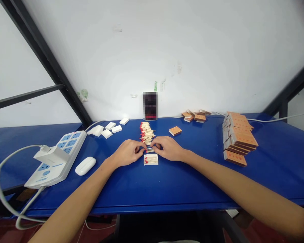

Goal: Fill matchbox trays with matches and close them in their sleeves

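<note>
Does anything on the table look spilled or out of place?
The loose matches lie heaped together, not strewn about. What looks askew is the jumbled matchboxes near the wall, unlike the stacked matchboxes at right. One single matchbox sits apart from both groups.

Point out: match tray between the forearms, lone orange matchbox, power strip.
Match tray (151,164): head view, near rim.
Orange matchbox (175,130): head view, top face.
Power strip (71,142): head view, socket face.

Forearms (83,192) slant inward; left hand (128,153) and right hand (169,149) near each other, fingers (141,144) curled; grip hard to judge.
</note>
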Available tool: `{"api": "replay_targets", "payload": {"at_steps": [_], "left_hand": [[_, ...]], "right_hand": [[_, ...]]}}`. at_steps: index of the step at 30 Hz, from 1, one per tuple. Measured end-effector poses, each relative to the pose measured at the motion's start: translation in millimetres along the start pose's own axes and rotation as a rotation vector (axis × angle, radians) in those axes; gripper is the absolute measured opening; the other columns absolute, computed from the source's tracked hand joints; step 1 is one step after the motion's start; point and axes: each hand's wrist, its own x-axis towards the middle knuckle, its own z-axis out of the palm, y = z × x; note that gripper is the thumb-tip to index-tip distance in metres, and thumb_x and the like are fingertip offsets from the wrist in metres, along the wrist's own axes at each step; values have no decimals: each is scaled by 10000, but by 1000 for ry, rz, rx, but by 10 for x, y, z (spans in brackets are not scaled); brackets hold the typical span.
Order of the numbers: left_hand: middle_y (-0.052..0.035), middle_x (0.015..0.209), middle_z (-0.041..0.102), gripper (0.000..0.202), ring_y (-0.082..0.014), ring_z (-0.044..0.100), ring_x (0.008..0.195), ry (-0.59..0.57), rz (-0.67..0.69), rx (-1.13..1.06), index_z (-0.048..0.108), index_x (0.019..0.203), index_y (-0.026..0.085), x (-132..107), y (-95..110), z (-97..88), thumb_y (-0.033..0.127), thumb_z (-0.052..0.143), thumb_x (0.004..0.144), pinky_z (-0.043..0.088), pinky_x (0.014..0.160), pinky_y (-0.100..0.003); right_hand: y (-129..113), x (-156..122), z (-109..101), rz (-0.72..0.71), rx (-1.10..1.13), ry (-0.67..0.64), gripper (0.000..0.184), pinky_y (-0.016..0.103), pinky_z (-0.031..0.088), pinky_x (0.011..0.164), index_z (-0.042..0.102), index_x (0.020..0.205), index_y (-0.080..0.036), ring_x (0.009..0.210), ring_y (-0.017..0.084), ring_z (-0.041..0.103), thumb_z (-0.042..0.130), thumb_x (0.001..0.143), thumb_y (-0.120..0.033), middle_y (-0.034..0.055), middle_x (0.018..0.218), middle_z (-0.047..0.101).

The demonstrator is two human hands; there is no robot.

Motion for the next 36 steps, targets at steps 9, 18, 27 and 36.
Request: {"api": "replay_targets", "payload": {"at_steps": [9, 18, 27, 36], "left_hand": [[45, 576, 556, 212, -97, 478, 515, -10, 13, 8, 723, 957, 209, -16, 8, -8, 188, 536, 859, 323, 576, -227], [60, 562, 543, 200, -87, 470, 502, -15, -4, 4, 712, 969, 220, -19, 18, 0, 197, 542, 867, 309, 567, -223], [58, 563, 533, 198, -87, 456, 501, -29, -8, 25, 714, 981, 214, -41, 63, -36, 239, 544, 882, 293, 555, -224], [60, 552, 515, 190, -87, 445, 499, -26, 0, 19, 715, 967, 209, -45, 68, -42, 227, 551, 871, 292, 553, -222]], "right_hand": [[6, -45, -39, -79, 10, -97, 350, 238, 339, 636, 778, 1039, -236, 673, 113, 525, 521, 867, -70, 12, 797, 618], [-19, -51, -8, -132, 24, -52, 308, 234, 380, 646, 757, 1034, -189, 676, 116, 550, 531, 862, -69, 17, 797, 653], [-37, -60, -18, -148, 27, -48, 280, 232, 400, 660, 757, 1007, -189, 702, 117, 581, 521, 888, -97, 21, 823, 682], [-43, -53, -22, -128, 6, -73, 301, 232, 399, 658, 771, 1013, -197, 701, 113, 578, 520, 881, -97, 22, 827, 681]]}}
